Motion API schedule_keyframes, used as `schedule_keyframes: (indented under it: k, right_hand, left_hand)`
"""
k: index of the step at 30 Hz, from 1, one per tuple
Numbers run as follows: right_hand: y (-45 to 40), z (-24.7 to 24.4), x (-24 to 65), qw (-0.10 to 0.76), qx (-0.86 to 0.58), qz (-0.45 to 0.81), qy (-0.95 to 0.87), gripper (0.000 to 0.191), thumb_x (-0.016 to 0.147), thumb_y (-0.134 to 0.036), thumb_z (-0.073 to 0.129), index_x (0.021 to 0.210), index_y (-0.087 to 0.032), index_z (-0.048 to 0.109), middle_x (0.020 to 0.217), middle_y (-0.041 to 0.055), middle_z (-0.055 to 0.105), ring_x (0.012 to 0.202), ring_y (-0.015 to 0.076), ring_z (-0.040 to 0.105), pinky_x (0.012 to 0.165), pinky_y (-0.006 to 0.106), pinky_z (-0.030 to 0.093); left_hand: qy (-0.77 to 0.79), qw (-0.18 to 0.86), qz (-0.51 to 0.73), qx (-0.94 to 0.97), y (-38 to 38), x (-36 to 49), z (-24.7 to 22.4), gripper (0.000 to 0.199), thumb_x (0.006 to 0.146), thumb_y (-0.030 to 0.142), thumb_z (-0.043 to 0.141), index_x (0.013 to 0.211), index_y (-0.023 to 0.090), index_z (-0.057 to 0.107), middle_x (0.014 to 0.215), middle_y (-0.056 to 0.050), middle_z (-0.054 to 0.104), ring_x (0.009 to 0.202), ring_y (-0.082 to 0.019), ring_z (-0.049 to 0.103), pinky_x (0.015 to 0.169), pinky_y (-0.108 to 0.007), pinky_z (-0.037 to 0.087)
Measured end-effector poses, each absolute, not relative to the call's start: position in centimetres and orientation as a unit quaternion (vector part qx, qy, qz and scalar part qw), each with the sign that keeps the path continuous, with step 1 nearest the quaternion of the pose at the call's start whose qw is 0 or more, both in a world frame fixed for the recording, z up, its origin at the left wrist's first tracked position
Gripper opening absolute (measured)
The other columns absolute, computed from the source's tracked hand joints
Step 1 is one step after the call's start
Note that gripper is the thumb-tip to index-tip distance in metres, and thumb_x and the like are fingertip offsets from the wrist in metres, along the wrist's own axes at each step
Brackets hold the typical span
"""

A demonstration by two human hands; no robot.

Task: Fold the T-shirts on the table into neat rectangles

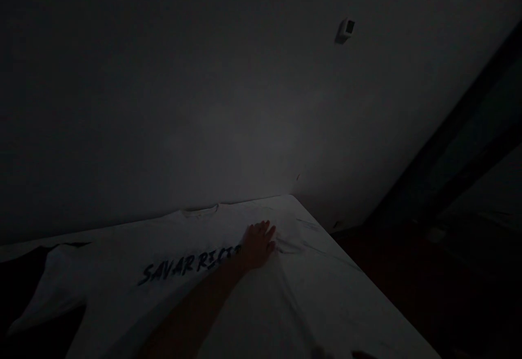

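A white T-shirt (122, 250) with dark brush-style lettering lies spread out on a white-topped table (338, 288). Its neckline faces the wall, and one sleeve stretches to the left over something dark. My left hand (259, 243) rests palm down on the shirt near the right shoulder, fingers spread, and my forearm covers the end of the lettering. Creases show in the cloth right of the hand, around the other sleeve. Only a sliver of my right hand (362, 354) shows at the bottom edge; its fingers are hidden.
The room is very dim. Behind the table rises a plain wall (228, 103) carrying a small white device (347, 27). The table's right edge drops to a dark reddish floor (391, 261). A dark area (20, 283) lies at the left.
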State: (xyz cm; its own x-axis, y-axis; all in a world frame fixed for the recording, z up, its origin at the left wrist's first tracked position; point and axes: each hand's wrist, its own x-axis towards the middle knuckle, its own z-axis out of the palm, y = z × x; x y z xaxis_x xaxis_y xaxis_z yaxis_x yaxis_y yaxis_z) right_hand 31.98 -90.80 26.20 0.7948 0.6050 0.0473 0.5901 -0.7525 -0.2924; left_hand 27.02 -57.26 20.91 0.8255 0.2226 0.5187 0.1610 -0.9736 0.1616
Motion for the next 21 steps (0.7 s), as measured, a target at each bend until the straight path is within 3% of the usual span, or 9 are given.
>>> schedule_keyframes:
  k: [3, 6, 8, 10, 13, 17, 21]
  right_hand:
    - [-84.0, 27.8, 30.5, 0.149, -0.895, 0.009, -0.42, 0.046, 0.095, -0.035, 0.04, 0.134, -0.03, 0.065, 0.133, 0.0062, 0.069, 0.122, 0.0242, 0.064, 0.103, 0.038, 0.052]
    - [-72.4, 29.4, 30.0, 0.1, -0.826, -0.011, -0.555, 0.053, 0.1, -0.027, 0.032, 0.148, -0.016, 0.051, 0.152, 0.0112, 0.053, 0.141, 0.0234, 0.048, 0.117, 0.038, 0.037]
    - [-65.0, 29.5, 30.7, 0.052, -0.798, -0.007, -0.601, 0.055, 0.102, -0.029, 0.033, 0.154, -0.01, 0.041, 0.159, 0.0135, 0.041, 0.15, 0.0246, 0.033, 0.121, 0.039, 0.029]
    - [-60.0, 28.8, 32.0, 0.012, -0.804, -0.01, -0.594, 0.057, 0.103, -0.034, 0.035, 0.155, -0.011, 0.037, 0.163, 0.0148, 0.034, 0.152, 0.028, 0.026, 0.123, 0.047, 0.023]
    - [-57.3, 27.2, 34.5, -0.019, -0.818, -0.021, -0.574, 0.062, 0.103, -0.048, 0.037, 0.155, -0.014, 0.038, 0.163, 0.0171, 0.034, 0.151, 0.0335, 0.027, 0.121, 0.057, 0.019]
    - [-57.1, 26.3, 36.7, -0.033, -0.801, -0.034, -0.597, 0.069, 0.101, -0.058, 0.037, 0.155, -0.017, 0.038, 0.164, 0.0158, 0.031, 0.152, 0.0346, 0.021, 0.12, 0.056, 0.015]
    - [-56.0, 26.1, 37.0, -0.049, -0.797, -0.026, -0.602, 0.069, 0.101, -0.057, 0.032, 0.157, -0.016, 0.034, 0.165, 0.0142, 0.03, 0.152, 0.0324, 0.023, 0.121, 0.055, 0.014]
  left_hand:
    - [0.134, 0.036, 0.296, 0.945, -53.1, 23.2, 20.1, 0.054, 0.104, 0.034, 0.028, 0.157, 0.026, 0.036, 0.161, -0.008, 0.041, 0.148, -0.025, 0.036, 0.119, -0.049, 0.028]
    - [0.204, 0.001, 0.293, 0.934, -48.0, 17.6, 18.2, 0.051, 0.103, 0.035, 0.032, 0.15, 0.026, 0.047, 0.16, -0.009, 0.043, 0.148, -0.028, 0.037, 0.121, -0.052, 0.024]
    - [0.254, -0.011, 0.282, 0.925, -45.3, 14.0, 16.6, 0.05, 0.101, 0.039, 0.036, 0.147, 0.027, 0.052, 0.159, -0.009, 0.045, 0.147, -0.032, 0.039, 0.12, -0.056, 0.025]
    - [0.305, -0.014, 0.272, 0.913, -43.5, 11.1, 14.9, 0.05, 0.099, 0.041, 0.038, 0.144, 0.028, 0.055, 0.157, -0.01, 0.047, 0.144, -0.035, 0.043, 0.117, -0.06, 0.029]
    - [0.359, -0.014, 0.272, 0.893, -41.8, 8.1, 13.0, 0.052, 0.099, 0.039, 0.035, 0.147, 0.03, 0.053, 0.154, -0.011, 0.051, 0.142, -0.036, 0.046, 0.113, -0.063, 0.033]
    - [0.385, -0.021, 0.294, 0.875, -39.5, 5.5, 11.5, 0.057, 0.099, 0.038, 0.034, 0.155, 0.031, 0.042, 0.155, -0.012, 0.049, 0.146, -0.037, 0.038, 0.116, -0.069, 0.024]
    - [0.398, -0.018, 0.249, 0.883, -37.6, 3.3, 11.1, 0.053, 0.098, 0.035, 0.035, 0.148, 0.028, 0.052, 0.154, -0.015, 0.049, 0.145, -0.04, 0.04, 0.114, -0.071, 0.026]
